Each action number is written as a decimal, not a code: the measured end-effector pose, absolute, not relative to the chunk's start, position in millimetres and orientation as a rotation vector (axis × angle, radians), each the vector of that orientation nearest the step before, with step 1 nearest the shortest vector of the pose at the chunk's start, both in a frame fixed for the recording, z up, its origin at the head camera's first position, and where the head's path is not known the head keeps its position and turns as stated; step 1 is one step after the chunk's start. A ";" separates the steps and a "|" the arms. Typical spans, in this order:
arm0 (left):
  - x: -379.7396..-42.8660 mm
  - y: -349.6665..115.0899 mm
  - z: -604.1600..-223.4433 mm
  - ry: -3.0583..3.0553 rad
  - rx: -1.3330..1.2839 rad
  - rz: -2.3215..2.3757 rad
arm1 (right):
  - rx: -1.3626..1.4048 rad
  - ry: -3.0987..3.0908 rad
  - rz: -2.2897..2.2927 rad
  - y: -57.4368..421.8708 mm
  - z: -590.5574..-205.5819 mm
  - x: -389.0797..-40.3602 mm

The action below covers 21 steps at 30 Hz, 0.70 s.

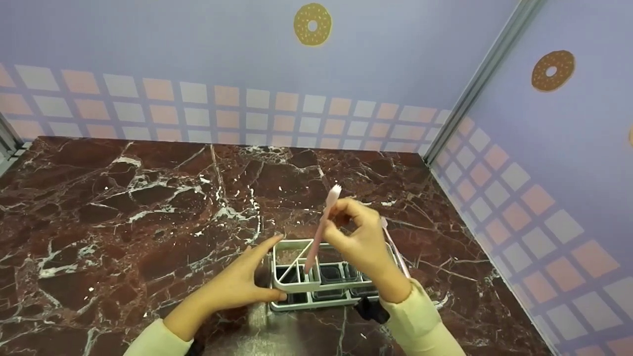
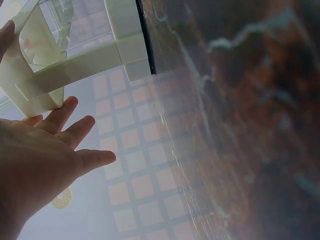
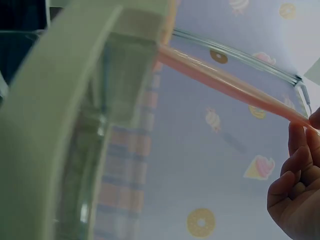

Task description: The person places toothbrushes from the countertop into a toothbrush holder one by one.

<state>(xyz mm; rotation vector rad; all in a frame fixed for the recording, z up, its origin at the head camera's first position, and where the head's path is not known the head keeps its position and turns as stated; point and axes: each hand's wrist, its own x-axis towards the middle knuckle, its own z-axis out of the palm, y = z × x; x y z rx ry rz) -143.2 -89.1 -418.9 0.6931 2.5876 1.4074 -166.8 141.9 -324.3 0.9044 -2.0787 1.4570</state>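
Note:
A pink toothbrush (image 1: 321, 225), its white bristles up, is pinched between thumb and forefinger of my right hand (image 1: 363, 240). Its lower handle end overlaps a small compartment at the left of a white two-tier toothbrush rack (image 1: 296, 287). In the right wrist view the pink handle (image 3: 225, 86) runs from the fingertips to the rack's rim (image 3: 137, 22). My left hand (image 1: 242, 282) grips the rack's left end, forefinger at the back corner and thumb at the front. The left wrist view shows its other fingers (image 2: 95, 156) spread away from the rack.
Beyond the right wrist, another pink toothbrush (image 1: 388, 235) leans along the rack's right side. Dark clear-walled cups (image 1: 331, 272) sit inside the rack. The rack stands on a dark red marbled table (image 1: 148, 222), with patterned walls (image 1: 222, 59) behind and to the right.

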 end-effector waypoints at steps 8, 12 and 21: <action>-145.3 -89.6 -421.9 2.595 0.726 1.416 | 0.952 -2.143 1.417 141.6 -349.6 -165.6; -144.9 -89.2 -421.5 2.599 0.713 1.407 | 0.960 -2.167 1.406 143.7 -359.4 -164.5; -145.8 -89.7 -421.1 2.596 0.725 1.428 | 0.948 -2.230 1.373 144.2 -373.5 -162.6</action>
